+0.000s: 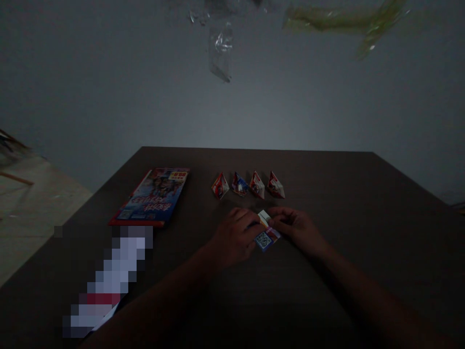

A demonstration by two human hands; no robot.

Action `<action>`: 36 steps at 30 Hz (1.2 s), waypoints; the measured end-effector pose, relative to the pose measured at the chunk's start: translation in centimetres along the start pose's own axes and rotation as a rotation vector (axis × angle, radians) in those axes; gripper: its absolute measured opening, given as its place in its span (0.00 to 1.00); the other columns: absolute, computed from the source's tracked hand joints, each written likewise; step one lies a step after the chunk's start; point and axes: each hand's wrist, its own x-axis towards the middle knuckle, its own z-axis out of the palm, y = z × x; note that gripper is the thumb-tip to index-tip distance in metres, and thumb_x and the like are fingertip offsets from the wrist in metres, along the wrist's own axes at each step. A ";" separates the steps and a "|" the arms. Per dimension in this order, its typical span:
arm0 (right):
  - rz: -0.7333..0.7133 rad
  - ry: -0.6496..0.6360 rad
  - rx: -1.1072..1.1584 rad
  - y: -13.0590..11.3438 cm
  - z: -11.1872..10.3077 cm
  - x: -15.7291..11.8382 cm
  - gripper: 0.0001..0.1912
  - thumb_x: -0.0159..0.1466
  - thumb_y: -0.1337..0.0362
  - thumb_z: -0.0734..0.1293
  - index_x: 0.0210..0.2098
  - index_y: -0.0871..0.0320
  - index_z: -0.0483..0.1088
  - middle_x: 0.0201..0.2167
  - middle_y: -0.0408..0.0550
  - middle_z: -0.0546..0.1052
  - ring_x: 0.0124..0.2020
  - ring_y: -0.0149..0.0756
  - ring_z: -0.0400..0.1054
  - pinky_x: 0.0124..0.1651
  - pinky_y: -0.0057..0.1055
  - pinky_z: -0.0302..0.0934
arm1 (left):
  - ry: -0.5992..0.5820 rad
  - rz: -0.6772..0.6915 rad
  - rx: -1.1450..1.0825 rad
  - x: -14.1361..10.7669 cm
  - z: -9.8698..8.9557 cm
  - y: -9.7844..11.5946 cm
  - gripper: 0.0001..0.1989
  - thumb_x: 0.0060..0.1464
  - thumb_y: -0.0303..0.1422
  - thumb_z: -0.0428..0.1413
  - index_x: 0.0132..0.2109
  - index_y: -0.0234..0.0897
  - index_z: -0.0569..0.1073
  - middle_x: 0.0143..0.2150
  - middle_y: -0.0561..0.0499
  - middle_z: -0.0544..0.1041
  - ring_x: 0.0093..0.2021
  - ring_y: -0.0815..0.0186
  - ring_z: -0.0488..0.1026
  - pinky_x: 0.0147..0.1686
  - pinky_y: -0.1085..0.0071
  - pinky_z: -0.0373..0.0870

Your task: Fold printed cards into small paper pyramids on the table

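Between my two hands is a small folded piece of printed paper [264,240], with a QR code on its near part and a white strip at its far end. My left hand [234,237] grips its left side, fingers bent over the edge. On the right side, the thumb and fingers of my right hand [296,228] pinch the paper. Just beyond my hands stand several folded paper shapes [220,186] in a row, pointed at the top, in red, blue and white print.
To the left lies a stack of glossy printed leaflets [156,196], blue and red. Nearer on that side is a bright, pixelated object [116,276], its kind hidden. The dark table [345,194] meets a wall with tape [334,20] and a clear plastic piece [220,51].
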 end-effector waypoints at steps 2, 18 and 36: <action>0.002 -0.014 -0.039 0.1 0.1 0.0 0.22 0.51 0.57 0.72 0.42 0.60 0.70 0.24 0.43 0.76 0.22 0.30 0.68 0.26 0.28 0.61 | -0.024 0.000 -0.001 0.0 0.2 0.1 0.16 0.52 0.26 0.53 0.48 0.40 0.71 0.47 0.48 0.72 0.48 0.60 0.65 0.48 0.61 0.60; -0.274 -0.002 -0.600 -0.1 -0.5 -0.4 0.09 0.60 0.60 0.64 0.37 0.56 0.72 0.34 0.47 0.78 0.36 0.38 0.71 0.40 0.34 0.63 | -0.157 -0.133 0.001 -0.1 0.4 -0.1 0.17 0.50 0.29 0.55 0.49 0.41 0.70 0.46 0.48 0.71 0.48 0.59 0.65 0.50 0.59 0.61; -0.637 -0.241 -1.010 0.2 -0.6 -0.6 0.09 0.61 0.66 0.65 0.42 0.56 0.72 0.43 0.51 0.74 0.46 0.40 0.67 0.49 0.37 0.63 | -0.198 -0.200 0.124 0.0 0.2 0.2 0.11 0.55 0.33 0.52 0.45 0.36 0.72 0.42 0.47 0.72 0.46 0.58 0.66 0.46 0.61 0.63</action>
